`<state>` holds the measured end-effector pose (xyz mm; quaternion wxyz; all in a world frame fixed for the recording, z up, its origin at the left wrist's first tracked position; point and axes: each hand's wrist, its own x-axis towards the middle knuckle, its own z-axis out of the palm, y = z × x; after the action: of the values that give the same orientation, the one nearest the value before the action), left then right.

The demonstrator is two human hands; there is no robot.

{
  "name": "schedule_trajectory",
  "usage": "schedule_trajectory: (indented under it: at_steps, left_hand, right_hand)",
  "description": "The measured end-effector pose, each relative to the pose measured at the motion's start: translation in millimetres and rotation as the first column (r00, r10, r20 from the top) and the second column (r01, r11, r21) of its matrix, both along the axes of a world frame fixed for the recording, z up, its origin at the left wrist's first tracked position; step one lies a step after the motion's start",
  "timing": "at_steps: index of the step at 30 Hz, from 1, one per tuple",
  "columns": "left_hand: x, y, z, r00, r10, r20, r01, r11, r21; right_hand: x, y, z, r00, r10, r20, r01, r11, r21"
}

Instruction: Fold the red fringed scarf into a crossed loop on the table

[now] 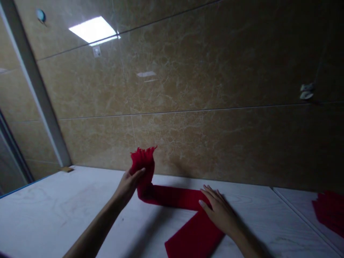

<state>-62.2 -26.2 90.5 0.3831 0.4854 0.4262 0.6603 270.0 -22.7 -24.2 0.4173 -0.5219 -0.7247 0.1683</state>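
Note:
A red knitted scarf [174, 197] with a fringed end lies across the white table. My left hand [132, 181] pinches it just below the fringe and holds that end up, clear of the surface, so the band bends where it drops toward the tabletop. On the right, my right hand [216, 208] rests flat over the scarf with its fingers stretched out, pressing it at the place where it turns. From under that palm a wider part of the scarf slants toward the near edge of the view, where it is cut off.
The white table [88, 204] runs up to a brown marbled wall [172, 93]. At the far right lies a heap of red fabric [330, 211], beyond a seam in the tabletop. A metal post [37, 86] stands at left, a small brown piece [66, 169] near its foot.

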Motion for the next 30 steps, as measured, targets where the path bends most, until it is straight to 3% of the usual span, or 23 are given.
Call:
schedule_trajectory:
  at_steps: [2,3,4,5,6,7,8,9,11,13,14,15,16,18,21,25,28,30]
  left_hand:
    - [32,-25,-10.9,0.958,-0.14,-0.251,0.153,0.988,0.033]
    - [47,-39,-19.7,0.881,-0.226,-0.415,0.251,0.968,0.007]
    - [60,-53,-29.9,0.761,-0.301,-0.575,0.332,0.942,-0.054]
    - [70,-66,-40.6,0.561,-0.426,-0.71,0.448,0.877,-0.172]
    - [77,-77,-50.7,0.362,-0.512,-0.779,0.534,0.799,-0.277]
    - [81,-86,-59.1,0.213,-0.558,-0.802,0.588,0.728,-0.351]
    - [82,-92,-65.2,0.122,-0.573,-0.81,0.618,0.683,-0.39]
    - [80,-95,-68.5,0.093,-0.564,-0.821,0.636,0.668,-0.387]
    - [68,-92,-66.6,0.163,-0.507,-0.847,0.635,0.71,-0.302]
    - [49,-76,-57.5,0.327,-0.418,-0.848,0.555,0.811,-0.186]
    - [38,-63,-52.5,0.404,-0.372,-0.836,0.489,0.86,-0.146]
    - [27,-47,-48.4,0.531,-0.294,-0.795,0.362,0.927,-0.101]
    - [17,-30,-46.0,0.603,-0.234,-0.763,0.248,0.964,-0.1]
    - [2,8,-47.8,0.673,-0.129,-0.728,0.061,0.991,-0.119]
    - [-8,54,-64.2,0.7,-0.141,-0.7,0.008,0.982,-0.191]
    - [-3,76,-87.1,0.685,-0.236,-0.689,0.059,0.961,-0.271]
    - [6,75,-89.0,0.688,-0.291,-0.665,0.229,0.956,-0.181]
    - [14,75,-84.5,0.665,-0.372,-0.648,0.368,0.918,-0.149]
  right_hand:
    - [1,1,-1.7,1.0,0.009,0.012,-0.009,1.0,0.012]
    - [2,1,-2.7,1.0,0.014,0.018,-0.014,1.0,0.01]
    - [2,1,-3.7,1.0,0.017,0.02,-0.017,1.0,0.004]
    - [2,1,-4.4,1.0,0.02,0.019,-0.02,1.0,-0.003]
    - [2,1,-4.5,1.0,0.024,0.016,-0.024,1.0,-0.011]
    - [1,0,-3.8,1.0,0.025,0.011,-0.025,1.0,-0.017]
    - [0,-1,-1.8,1.0,0.025,0.004,-0.025,1.0,-0.019]
    - [-1,-2,1.6,1.0,0.026,-0.006,-0.026,1.0,-0.014]
    - [-3,-7,13.7,0.999,0.021,-0.028,-0.021,1.0,0.013]
    - [-7,-19,31.3,0.999,-0.004,-0.031,0.005,0.999,0.052]
    - [-9,-27,40.8,1.0,-0.022,-0.013,0.023,0.998,0.06]
    - [-12,-38,49.9,0.999,-0.041,0.023,0.039,0.998,0.045]
    - [-16,-50,57.9,0.996,-0.052,0.071,0.051,0.999,0.012]
    - [-26,-76,68.9,0.978,-0.043,0.203,0.072,0.988,-0.137]
    - [-46,-106,72.6,0.935,-0.052,0.352,0.162,0.942,-0.293]
    - [-69,-110,67.3,0.902,-0.03,0.431,0.238,0.867,-0.437]
    - [-73,-98,63.7,0.962,0.026,0.271,0.133,0.824,-0.551]
    - [-70,-92,62.3,0.997,-0.003,0.071,0.046,0.795,-0.605]
